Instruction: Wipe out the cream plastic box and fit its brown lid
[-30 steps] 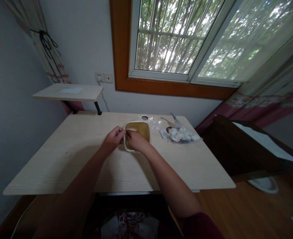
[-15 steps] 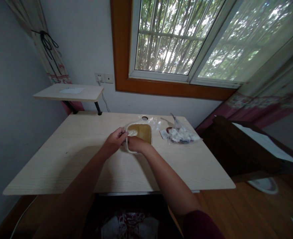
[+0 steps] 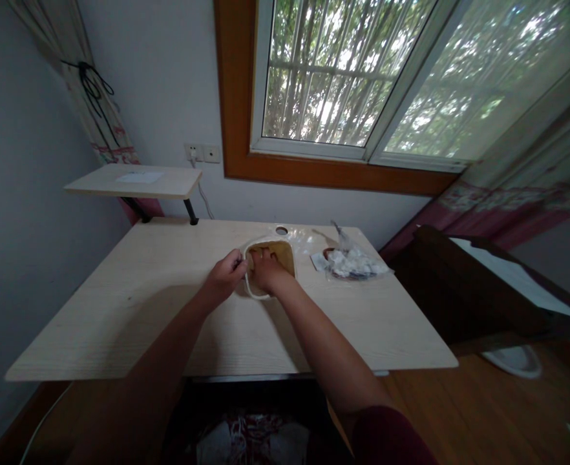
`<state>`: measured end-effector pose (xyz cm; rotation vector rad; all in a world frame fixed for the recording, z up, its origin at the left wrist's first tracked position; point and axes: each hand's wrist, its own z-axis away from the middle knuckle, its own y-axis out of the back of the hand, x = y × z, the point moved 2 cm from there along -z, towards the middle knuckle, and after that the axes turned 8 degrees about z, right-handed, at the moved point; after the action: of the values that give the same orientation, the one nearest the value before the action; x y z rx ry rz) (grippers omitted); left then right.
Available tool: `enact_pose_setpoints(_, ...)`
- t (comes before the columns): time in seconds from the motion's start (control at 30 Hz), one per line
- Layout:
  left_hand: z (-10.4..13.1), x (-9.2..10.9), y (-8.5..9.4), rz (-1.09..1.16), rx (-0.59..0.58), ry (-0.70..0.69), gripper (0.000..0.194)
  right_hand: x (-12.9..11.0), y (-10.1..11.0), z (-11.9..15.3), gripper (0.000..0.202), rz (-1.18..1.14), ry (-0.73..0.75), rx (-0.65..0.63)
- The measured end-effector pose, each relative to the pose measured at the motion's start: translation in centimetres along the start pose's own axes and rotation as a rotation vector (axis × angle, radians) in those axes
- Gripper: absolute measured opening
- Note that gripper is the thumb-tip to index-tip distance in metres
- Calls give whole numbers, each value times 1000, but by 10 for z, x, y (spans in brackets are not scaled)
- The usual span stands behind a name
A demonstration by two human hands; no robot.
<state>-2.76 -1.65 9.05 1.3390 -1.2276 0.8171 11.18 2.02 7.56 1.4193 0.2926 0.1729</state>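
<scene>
A small tan basket with a pale rim stands on the desk, its opening towards me. My left hand is closed on the left side of its rim. Inside the basket, my right hand reaches down with its fingers spread against the inner wall. I see nothing held between those fingers. The fingertips' lower ends and the basket's near inner side are partly covered by the hand.
On the desk, a clear plastic bag with white, crumpled contents lies right of the basket. Clear film glints behind it, near a cable hole. A raised shelf stands at the back left.
My right hand has shifted up inside the basket, and its fingers now show spread apart. A whitish patch seen inside earlier is out of sight. My left hand stays on the rim.
</scene>
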Motion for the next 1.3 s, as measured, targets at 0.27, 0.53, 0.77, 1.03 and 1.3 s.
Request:
enact_pose_setpoints(0.27,0,-2,0,-42,26,-6,24,3,8,0,51,-11,-91,-32)
enact_pose_setpoints(0.53,-5,-10,5,19,36,-22,23,-6,26,21,38,-13,81,73)
enact_pose_setpoints(0.77,-3,-5,8,-7,14,-26,22,-4,49,21,38,29,97,178)
enact_pose_setpoints(1.03,1,1,5,98,-19,48,22,-2,43,26,39,24,27,175)
enact_pose_setpoints(1.3,-6,-4,14,251,31,91,25,-4,66,58,33,-232,362,333)
